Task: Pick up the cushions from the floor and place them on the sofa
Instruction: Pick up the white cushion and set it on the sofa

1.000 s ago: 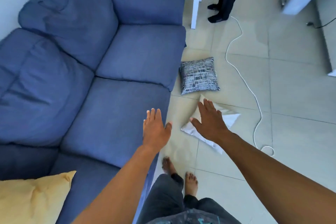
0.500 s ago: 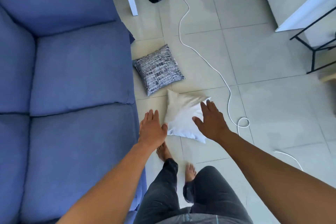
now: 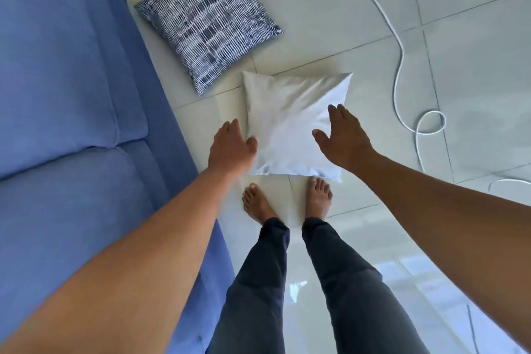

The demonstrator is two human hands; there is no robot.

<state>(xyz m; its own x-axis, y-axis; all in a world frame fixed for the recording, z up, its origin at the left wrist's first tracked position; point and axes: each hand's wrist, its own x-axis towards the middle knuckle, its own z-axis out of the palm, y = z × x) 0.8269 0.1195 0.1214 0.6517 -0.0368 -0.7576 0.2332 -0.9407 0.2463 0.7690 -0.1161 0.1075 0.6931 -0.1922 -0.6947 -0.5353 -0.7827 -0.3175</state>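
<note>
A white cushion lies flat on the tiled floor just ahead of my bare feet. My left hand hovers at its left edge, fingers apart and holding nothing. Over the cushion's right side my right hand is spread open, also holding nothing. A dark blue and white patterned cushion lies on the floor beyond the white one, close to the sofa. The blue sofa fills the left of the view, its seat bare where I can see it.
A white cable snakes across the tiles on the right and loops near the white cushion. My feet stand right behind the cushion, beside the sofa's front edge.
I have stepped closer and bent down, so the white cushion is now directly beneath my hands. Both hands have dropped toward its left and right sides.
</note>
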